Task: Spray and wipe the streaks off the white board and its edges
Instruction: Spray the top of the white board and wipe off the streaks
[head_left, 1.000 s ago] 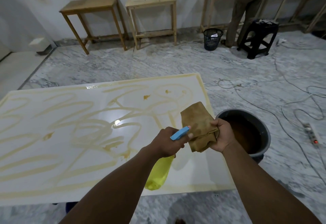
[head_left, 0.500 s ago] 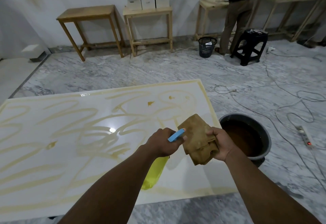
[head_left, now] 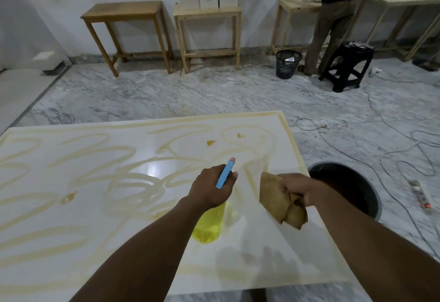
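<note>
Your left hand (head_left: 209, 190) grips the yellow plastic spray bottle (head_left: 209, 226) above the streaked white board (head_left: 262, 261); your right hand (head_left: 297, 190) clutches the brown cloth (head_left: 278, 203). Likely spraying now: aim at the streaks (head_left: 248, 180).

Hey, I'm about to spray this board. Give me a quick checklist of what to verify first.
1. Spray bottle gripped in left hand: ok.
2. Nozzle pointing out over the white board: ok.
3. Cloth bunched in right hand, to the side of the nozzle: ok.
4. Liquid level in the bottle: cannot tell.
5. Board free of streaks: not ok, yellow-brown loops cover it.
6. Bucket on the floor off the board's right edge: ok.
</note>
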The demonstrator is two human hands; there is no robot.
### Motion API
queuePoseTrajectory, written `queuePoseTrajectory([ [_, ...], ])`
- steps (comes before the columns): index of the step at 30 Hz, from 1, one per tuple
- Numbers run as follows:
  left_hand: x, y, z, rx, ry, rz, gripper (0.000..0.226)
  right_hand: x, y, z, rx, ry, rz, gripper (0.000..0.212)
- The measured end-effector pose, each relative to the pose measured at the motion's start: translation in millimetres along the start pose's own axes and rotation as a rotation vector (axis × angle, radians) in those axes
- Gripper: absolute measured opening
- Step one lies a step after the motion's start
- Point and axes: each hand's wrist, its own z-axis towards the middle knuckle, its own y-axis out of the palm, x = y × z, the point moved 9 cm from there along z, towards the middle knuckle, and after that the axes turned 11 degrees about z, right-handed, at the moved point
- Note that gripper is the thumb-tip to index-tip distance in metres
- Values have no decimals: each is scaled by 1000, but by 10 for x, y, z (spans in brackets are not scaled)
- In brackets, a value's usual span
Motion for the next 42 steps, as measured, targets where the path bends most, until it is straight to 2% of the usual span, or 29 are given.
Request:
queuePoseTrajectory([
  [8,-36,-95,726,188,-128,-147,39,-1621,-290,1087,52,-268,-402,37],
  [11,-58,-66,1023,265,-164,-184,28,-2179,-392,1473,72,-428,-507,35],
  [13,-47,-41,1205,312,-182,-204,23,-2497,-440,1688,124,-539,-583,49],
  [14,-43,-33,1268,336,-192,-209,23,-2585,-453,1794,165,-578,-652,42],
  [15,-53,-10,1323,354,-207,-211,24,-2613,-422,1936,177,-609,-737,41],
  [16,-74,39,1386,364,-224,-212,26,-2572,-374,2106,159,-593,-814,51],
  [18,-88,138,1455,361,-242,-222,28,-2272,-268,2433,54,-458,-892,60],
  [20,-93,233,1532,348,-243,-241,27,-2099,-208,2595,53,-432,-987,38],
  [21,-96,254,1555,350,-247,-248,26,-2110,-201,2646,101,-502,-1040,26],
  [22,-100,265,1582,356,-249,-251,26,-2137,-210,2668,150,-582,-1099,25],
  [24,-90,277,1635,368,-243,-248,27,-2166,-219,2730,192,-749,-1218,44],
  [26,-99,311,1683,377,-237,-240,27,-2102,-195,2846,162,-848,-1282,59],
  [29,-135,364,1724,384,-219,-234,24,-2000,-204,3047,164,-865,-1261,66],
  [32,-171,404,1758,406,-196,-234,24,-1962,-252,3177,236,-823,-1157,74],
  [35,-206,441,1772,419,-199,-231,24,-1931,-228,3203,251,-868,-1152,67],
  [42,-239,523,1668,402,-196,-253,26,-1651,-194,3060,141,-908,-1149,63],
])
